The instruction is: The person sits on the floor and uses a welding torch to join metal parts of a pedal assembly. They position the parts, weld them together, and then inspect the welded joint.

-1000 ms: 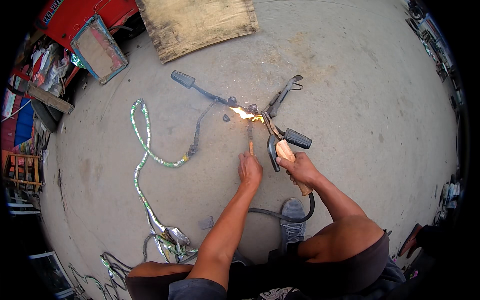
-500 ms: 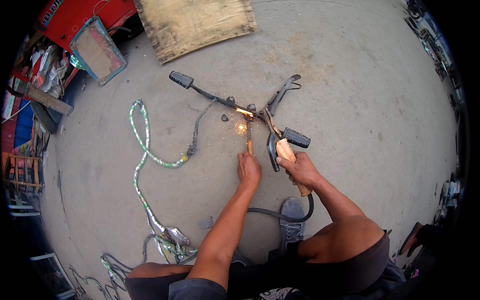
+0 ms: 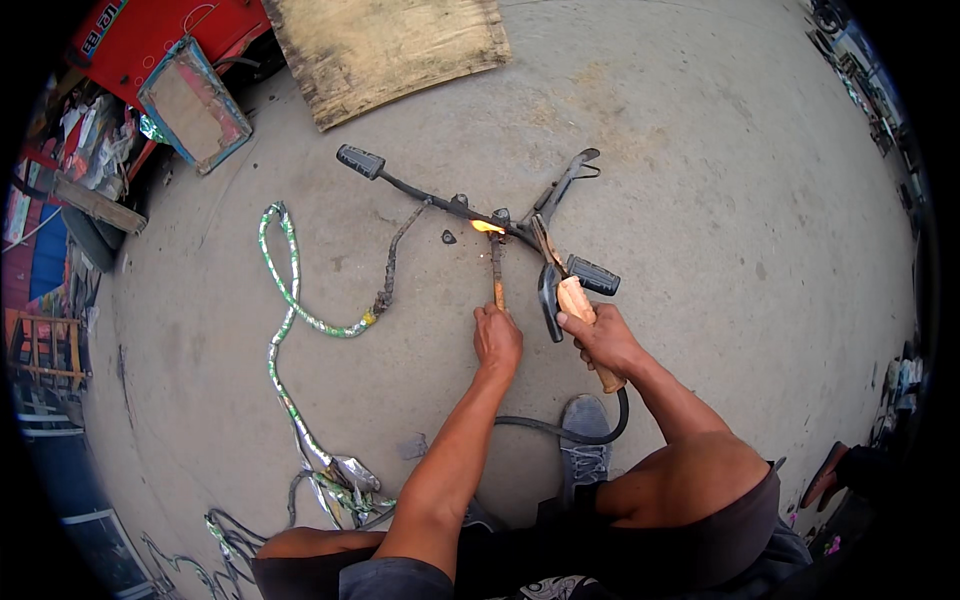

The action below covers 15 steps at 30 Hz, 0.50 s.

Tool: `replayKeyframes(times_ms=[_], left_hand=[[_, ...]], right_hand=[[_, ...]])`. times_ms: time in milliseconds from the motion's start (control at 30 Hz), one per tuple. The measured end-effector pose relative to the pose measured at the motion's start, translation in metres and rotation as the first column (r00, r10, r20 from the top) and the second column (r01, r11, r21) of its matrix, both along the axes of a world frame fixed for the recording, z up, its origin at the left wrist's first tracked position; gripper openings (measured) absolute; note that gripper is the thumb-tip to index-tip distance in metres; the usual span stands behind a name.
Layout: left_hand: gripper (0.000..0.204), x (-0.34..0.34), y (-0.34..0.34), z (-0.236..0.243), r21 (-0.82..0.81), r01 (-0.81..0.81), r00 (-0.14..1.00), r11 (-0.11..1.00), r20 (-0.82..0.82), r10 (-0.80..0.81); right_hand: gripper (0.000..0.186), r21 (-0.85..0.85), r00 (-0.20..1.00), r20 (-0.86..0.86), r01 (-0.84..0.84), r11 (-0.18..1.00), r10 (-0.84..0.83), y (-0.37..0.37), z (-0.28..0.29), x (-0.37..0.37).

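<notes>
A black motorcycle footrest bar (image 3: 420, 192) with ribbed rubber pegs (image 3: 360, 160) and a side stand (image 3: 570, 190) lies on the concrete. My left hand (image 3: 498, 338) is closed round the orange-brown lower end of a rusty metal rod (image 3: 497, 265), whose upper end meets the bar's middle. A small flame (image 3: 487, 227) burns there. My right hand (image 3: 607, 343) grips the pale handle of a welding electrode holder (image 3: 577, 300), thumb near its black lever. The holder's jaws reach up beside the bar, left of the right peg; I cannot make out an electrode in them.
A foil-wrapped cable (image 3: 288, 300) loops at left, its dark end (image 3: 400, 245) touching the bar. The holder's black cable (image 3: 540, 425) curves past my shoe (image 3: 585, 440). A dark lump (image 3: 449, 237) lies below the bar. Plywood (image 3: 390, 55) and a framed panel (image 3: 196, 105) are farther off.
The bright sparks below the joint have died down, leaving a small flame. The electrode holder has shifted slightly right, while the left hand and rod have barely moved.
</notes>
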State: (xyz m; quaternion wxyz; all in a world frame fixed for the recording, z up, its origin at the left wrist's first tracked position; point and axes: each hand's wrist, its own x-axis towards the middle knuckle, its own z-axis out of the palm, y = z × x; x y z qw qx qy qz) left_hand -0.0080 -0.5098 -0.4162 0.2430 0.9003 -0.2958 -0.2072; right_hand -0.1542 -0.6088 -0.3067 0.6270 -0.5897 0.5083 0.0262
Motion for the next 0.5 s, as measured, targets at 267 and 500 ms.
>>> replayKeyframes(times_ms=[267, 500], left_hand=[[0.023, -0.0010, 0.0004, -0.0004, 0.001, 0.001, 1.000, 1.000, -0.009, -0.001], [0.023, -0.0011, 0.0004, -0.0005, -0.001, -0.009, 1.000, 1.000, -0.011, 0.009]], right_hand=[[0.038, 0.016, 1.000, 0.019, 0.014, 1.000, -0.014, -0.0004, 0.0044, -0.0023], [0.036, 0.025, 0.999, 0.022, 0.026, 0.999, -0.027, -0.0007, 0.0019, -0.0046]])
